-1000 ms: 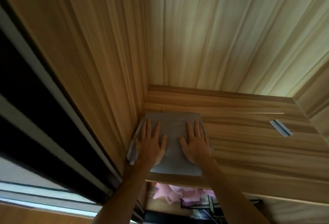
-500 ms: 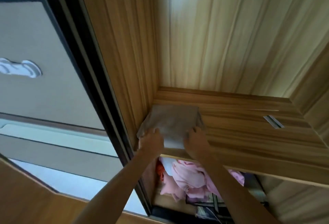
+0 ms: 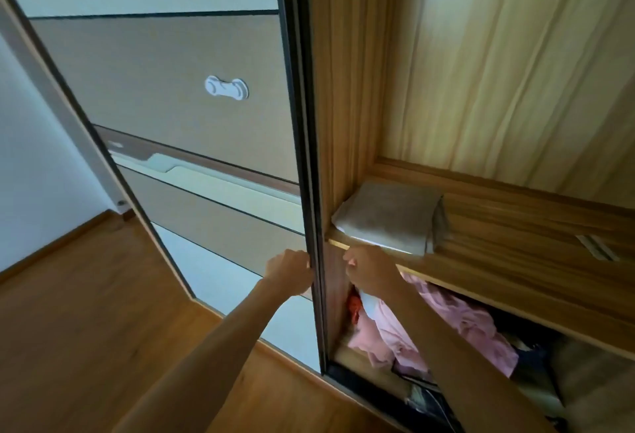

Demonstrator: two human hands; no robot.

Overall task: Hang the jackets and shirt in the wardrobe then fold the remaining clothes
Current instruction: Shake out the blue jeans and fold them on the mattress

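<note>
**Step in hand.** Stowing a folded item. The folded garment (image 3: 388,216) lies flat on the shelf (image 3: 522,233) of the wardrobe (image 3: 347,89). It sits in the shelf's left rear corner, touching or just beside the side wall. Neither grip touches it, so placement of this item is judged complete.

**Left grip** (image 3: 290,271). It is located just left of the shelf's front edge. The fingers are curled round the dark leading edge of the sliding door (image 3: 171,95) and grasp it.

**Right grip** (image 3: 371,272). It is located at the shelf's front edge, just below the garment's near edge. The fingers are curled. Whether they clasp anything cannot be told.

**Orientation.** The pack is near-square, so its long axis is weakly defined; it appears to run from the shelf's front toward the rear. Its sides lie parallel to the shelf's edges. The stacked layers show on its right side. A pale lower layer shows at the near edge, close to the shelf's front edge.

**Below the shelf.** A pink garment (image 3: 460,322) is visible. Whether it hangs or lies bunched cannot be told.

**Next move (judgement).**
- The left grip's hold suggests the door may be drawn across.
- In that case, first clear the right grip from the opening.
- Also confirm that the garment's near edge does not project past the shelf's front edge.
- If clothes remain to fold, leave the door open and keep the shelf area right of the pack free.
</note>
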